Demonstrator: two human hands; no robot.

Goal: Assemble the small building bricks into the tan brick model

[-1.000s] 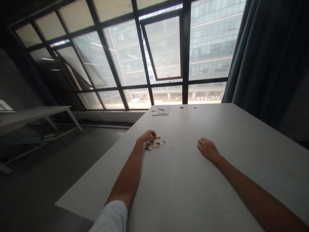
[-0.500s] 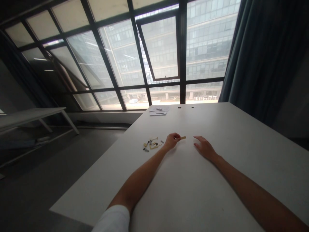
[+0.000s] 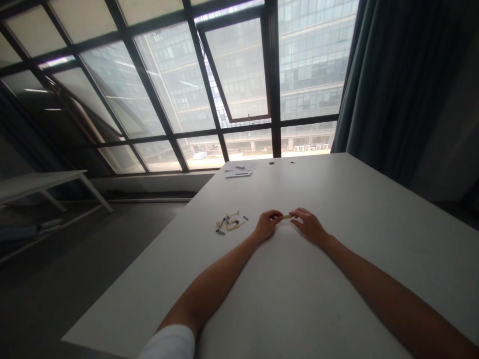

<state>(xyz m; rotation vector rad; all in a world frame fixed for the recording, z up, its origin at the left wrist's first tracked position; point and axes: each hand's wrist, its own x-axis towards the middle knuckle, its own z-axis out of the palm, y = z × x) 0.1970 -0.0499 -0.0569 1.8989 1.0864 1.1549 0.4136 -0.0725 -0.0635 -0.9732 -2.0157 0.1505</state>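
Both of my arms reach out over a white table (image 3: 337, 279). My left hand (image 3: 267, 223) is closed in a pinch on one end of a small tan stick-shaped piece (image 3: 286, 217). My right hand (image 3: 307, 224) meets it from the right, its fingertips closed on the other end of the same piece. Left of my hands, a small pile of tan and dark parts (image 3: 229, 223) lies on the table top.
Some papers (image 3: 239, 170) and two small dark dots (image 3: 272, 162) lie at the table's far edge by the big window. A dark curtain (image 3: 392, 89) hangs at the right. Another table (image 3: 37, 180) stands on the left across the floor.
My left hand left the pile of parts with the tan piece and carried it right. My right hand moved left from resting flat and took hold of the piece's other end.
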